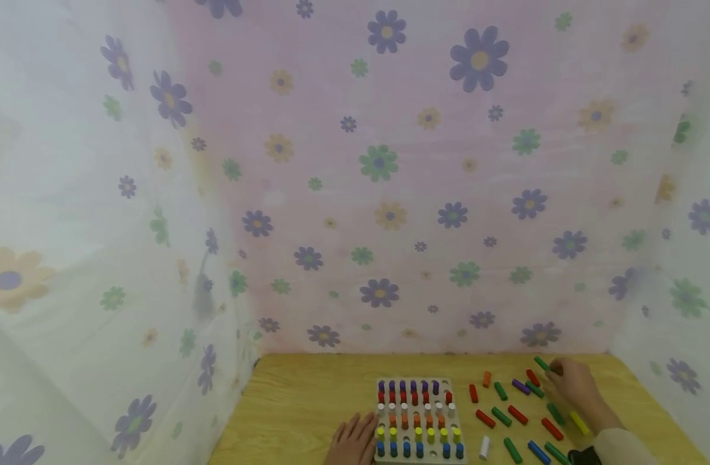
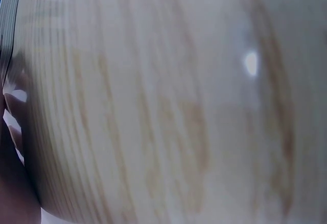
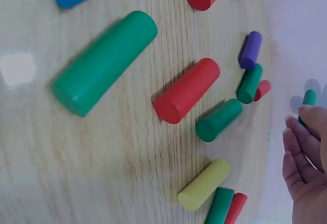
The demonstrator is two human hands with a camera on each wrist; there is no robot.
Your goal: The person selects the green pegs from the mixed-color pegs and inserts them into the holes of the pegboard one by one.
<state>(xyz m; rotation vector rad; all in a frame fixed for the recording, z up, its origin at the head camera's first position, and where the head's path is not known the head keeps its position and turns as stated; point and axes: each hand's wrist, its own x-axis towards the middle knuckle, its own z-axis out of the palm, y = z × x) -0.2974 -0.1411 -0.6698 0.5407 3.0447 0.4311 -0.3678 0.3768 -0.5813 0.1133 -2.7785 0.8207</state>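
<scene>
Pick step, I'd judge: right hand (image 1: 574, 384) pinches green peg (image 1: 541, 363) near counter's (image 1: 285, 407) far edge.
Left hand (image 1: 353, 442) relaxed beside pegboard (image 1: 450, 419); next move calls for steady fingers.

The held peg (image 1: 541, 363) is green, the backdrop (image 1: 326, 213) flowered.

Surface (image 1: 285, 413) backed by cloth (image 1: 337, 206). Pegs (image 1: 405, 422) seated in rows in board (image 1: 442, 391); loose pegs (image 1: 485, 418) scattered to its right. Left hand (image 1: 354, 442) placed left of board, right hand (image 1: 576, 385) beyond most loose pegs.
</scene>
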